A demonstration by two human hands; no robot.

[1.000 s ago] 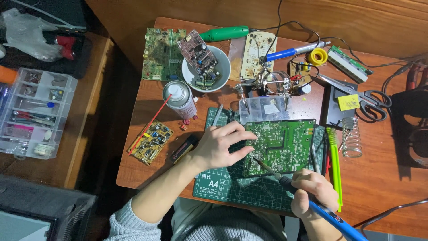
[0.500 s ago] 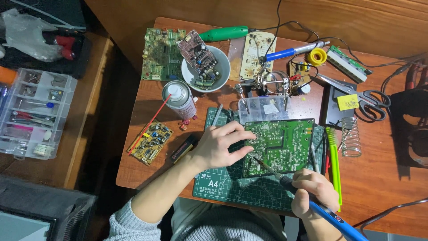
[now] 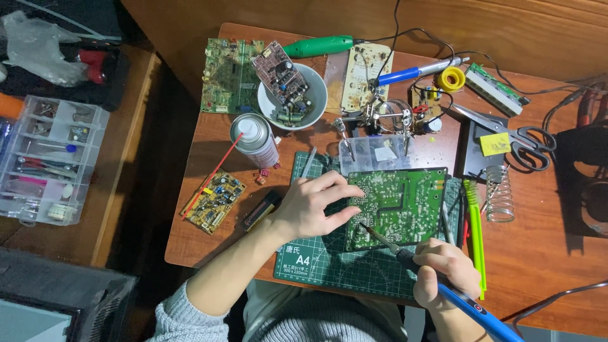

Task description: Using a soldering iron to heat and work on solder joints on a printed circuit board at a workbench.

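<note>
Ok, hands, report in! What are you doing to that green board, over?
Left hand flat on green circuit board. Right hand grips blue soldering iron, tip touching board. Nothing blocking.

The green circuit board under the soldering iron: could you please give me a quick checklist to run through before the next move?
1. Left hand steadies the green circuit board: ok.
2. Right hand grips the soldering iron by its handle: ok.
3. Iron tip rests on the board's solder side: ok.
4. Board lies over the green cutting mat: ok.
5. Left fingertips clear of the tip: ok, though close.
6. Tip hot enough: cannot tell.
</note>
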